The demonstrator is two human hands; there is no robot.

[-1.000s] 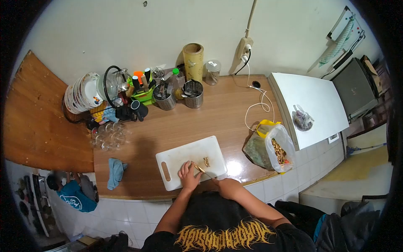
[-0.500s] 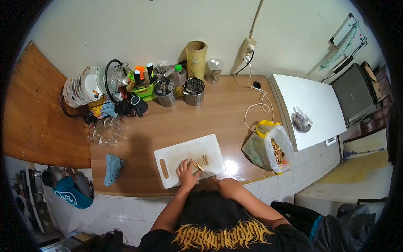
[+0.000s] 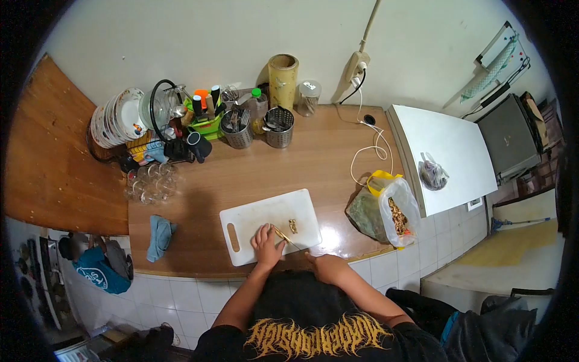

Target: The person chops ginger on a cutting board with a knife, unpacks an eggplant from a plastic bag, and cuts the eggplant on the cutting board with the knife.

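A white cutting board point(image 3: 259, 220) with a handle slot lies at the table's front edge. On it, my left hand point(image 3: 267, 244) has its fingers around a slim yellowish-brown piece point(image 3: 279, 233), too small to name. My right hand point(image 3: 327, 267) is closed at the board's front right, on a knife point(image 3: 295, 245) whose thin blade points toward that piece; the handle is hidden in the fist. Small cut pieces point(image 3: 293, 226) lie on the board beyond the blade.
A plastic bag point(image 3: 400, 208) of brown pieces stands right, beside a greenish stone-like slab point(image 3: 365, 216). A blue cloth point(image 3: 160, 238) and glasses point(image 3: 151, 183) are left. Dish rack, cutlery holders point(image 3: 279, 128) and jar point(image 3: 309, 98) line the back. Another person point(image 3: 99, 265) is at the far left.
The view has shifted slightly, so the table and board appear a little higher and further left. Both hands stay at the board with nearly the same hold.
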